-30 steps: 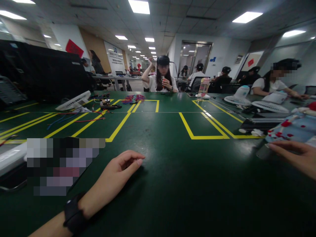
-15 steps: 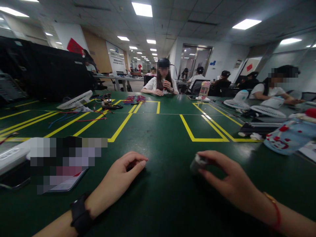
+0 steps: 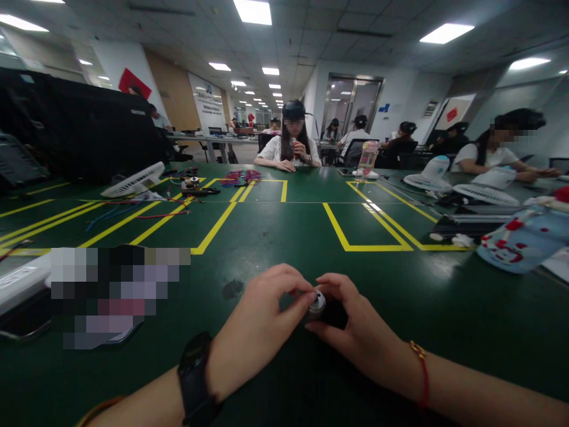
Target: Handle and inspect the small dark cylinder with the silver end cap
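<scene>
A small silver-grey cylinder [image 3: 317,305] stands at the near middle of the green table, with a small dark spot on its top. My right hand [image 3: 367,326] curves around it, thumb on the near side and fingers on the far side. From the left, my left hand [image 3: 260,323] reaches over to the cylinder's top edge, thumb and forefinger pinched together. Whatever lies between those left fingertips is too small to make out. A dark watch [image 3: 195,376] is on my left wrist and a red cord bracelet [image 3: 424,373] on my right.
On the left lie a blurred-out phone-like item [image 3: 120,338] and a white power strip [image 3: 22,279]. Yellow tape [image 3: 377,248] marks the green table [image 3: 275,231]. A blue patterned container [image 3: 511,249] and white fans [image 3: 427,178] are at right. Across sits a person [image 3: 271,148].
My left hand has moved right to the cylinder's top. My right hand has brought the cylinder left, toward the middle, and both hands now meet at it.
</scene>
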The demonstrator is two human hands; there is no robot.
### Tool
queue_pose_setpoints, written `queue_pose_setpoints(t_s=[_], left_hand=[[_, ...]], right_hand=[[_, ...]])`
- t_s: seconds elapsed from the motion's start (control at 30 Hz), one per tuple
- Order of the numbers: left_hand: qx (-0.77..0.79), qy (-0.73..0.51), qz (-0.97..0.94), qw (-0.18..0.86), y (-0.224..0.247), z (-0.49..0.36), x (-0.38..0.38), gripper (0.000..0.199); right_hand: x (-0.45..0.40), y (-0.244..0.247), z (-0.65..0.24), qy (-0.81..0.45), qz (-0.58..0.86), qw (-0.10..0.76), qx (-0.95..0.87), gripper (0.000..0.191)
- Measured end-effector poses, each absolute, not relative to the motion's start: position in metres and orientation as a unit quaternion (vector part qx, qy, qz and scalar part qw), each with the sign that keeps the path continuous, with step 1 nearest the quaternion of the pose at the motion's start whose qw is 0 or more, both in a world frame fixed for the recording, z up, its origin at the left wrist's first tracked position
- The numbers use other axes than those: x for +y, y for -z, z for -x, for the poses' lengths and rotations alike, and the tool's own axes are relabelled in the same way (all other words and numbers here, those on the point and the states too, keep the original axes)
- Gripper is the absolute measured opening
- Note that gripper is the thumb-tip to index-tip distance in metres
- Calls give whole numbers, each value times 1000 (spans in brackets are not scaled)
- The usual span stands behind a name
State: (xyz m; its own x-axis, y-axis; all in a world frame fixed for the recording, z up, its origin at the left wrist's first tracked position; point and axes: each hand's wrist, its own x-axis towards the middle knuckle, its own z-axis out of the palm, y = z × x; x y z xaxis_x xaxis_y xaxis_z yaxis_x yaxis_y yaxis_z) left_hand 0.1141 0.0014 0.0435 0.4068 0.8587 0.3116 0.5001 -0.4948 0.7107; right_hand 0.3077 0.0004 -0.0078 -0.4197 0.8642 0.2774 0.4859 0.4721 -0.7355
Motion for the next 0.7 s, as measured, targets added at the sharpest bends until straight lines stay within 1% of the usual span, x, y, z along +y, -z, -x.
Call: queue_pose_setpoints(t_s=[0.1,0.27,0.33,0.4,0.53,0.6,0.7], left_hand=[[424,-347,-793,266,-45,-119,4,15],[438,-372,-781,245,-46,-110,1,14],[447,-354,-782,251,-42,-105,1,14],[456,-310,-793,258,-33,-103,2,13],[465,-244,-816,241,-13,-103,7,12],[462,-243,-815,253,-9,-103,9,12],[456,-263,-800,289,-12,-96,8,15]], right_hand=[[0,5,-306,-291,430,328,-789,58],[-3,1,-309,-286,435,320,-791,55],[-4,0,-311,-267,441,312,-798,51],[-4,1,-312,-247,440,309,-806,49],[-5,1,-312,-228,429,304,-820,50],[-4,-1,-316,-217,433,311,-818,48],[0,-6,-338,-174,476,332,-796,46]])
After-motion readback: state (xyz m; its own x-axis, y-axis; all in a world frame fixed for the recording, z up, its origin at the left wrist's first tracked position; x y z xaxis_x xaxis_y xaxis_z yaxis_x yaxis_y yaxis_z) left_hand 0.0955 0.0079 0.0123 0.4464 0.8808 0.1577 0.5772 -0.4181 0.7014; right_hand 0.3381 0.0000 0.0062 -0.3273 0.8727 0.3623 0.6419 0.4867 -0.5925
